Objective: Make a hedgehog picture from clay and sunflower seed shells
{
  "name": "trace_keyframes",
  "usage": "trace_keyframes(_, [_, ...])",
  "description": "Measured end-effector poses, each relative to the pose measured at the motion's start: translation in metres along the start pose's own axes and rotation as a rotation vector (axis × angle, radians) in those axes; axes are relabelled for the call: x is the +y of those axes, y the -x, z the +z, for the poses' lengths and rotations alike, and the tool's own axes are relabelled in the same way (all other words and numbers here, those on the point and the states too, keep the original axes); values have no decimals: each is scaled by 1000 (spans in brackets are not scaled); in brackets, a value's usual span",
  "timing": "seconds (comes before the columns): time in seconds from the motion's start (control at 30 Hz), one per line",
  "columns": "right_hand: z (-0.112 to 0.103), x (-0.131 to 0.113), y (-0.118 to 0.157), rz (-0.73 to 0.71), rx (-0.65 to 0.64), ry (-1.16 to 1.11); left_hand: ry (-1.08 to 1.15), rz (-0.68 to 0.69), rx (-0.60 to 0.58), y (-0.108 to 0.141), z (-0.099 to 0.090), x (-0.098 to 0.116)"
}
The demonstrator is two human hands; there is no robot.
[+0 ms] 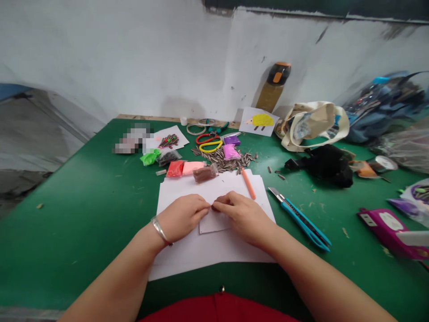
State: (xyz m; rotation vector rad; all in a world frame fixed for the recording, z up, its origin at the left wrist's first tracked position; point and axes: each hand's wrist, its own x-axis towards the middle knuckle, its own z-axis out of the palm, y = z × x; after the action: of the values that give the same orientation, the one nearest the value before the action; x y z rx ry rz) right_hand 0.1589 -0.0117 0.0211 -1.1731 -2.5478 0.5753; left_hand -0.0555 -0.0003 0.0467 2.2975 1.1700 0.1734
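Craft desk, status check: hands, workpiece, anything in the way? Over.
Left hand and right hand close together over white paper. Brown lump at right hand, partly hidden. Blue cutter, blade exposed, right of the paper, not blocking.

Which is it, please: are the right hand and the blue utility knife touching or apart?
Apart: the head view plainly shows a strip of green tabletop between the right hand and the blue utility knife.
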Motion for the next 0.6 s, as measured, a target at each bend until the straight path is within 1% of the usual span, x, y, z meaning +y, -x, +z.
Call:
trace_keyframes(0.1, [2, -1, -1, 5, -17, 31, 5, -7, 20, -2, 2, -3])
trace_keyframes(0.37, [-1, 0, -1, -35, -59, 137, -52, -15, 0, -5, 9, -1])
trace_keyframes(0.6, [-2, 3, 3, -56, -48, 77, -52, -18, 2, -5, 8, 0])
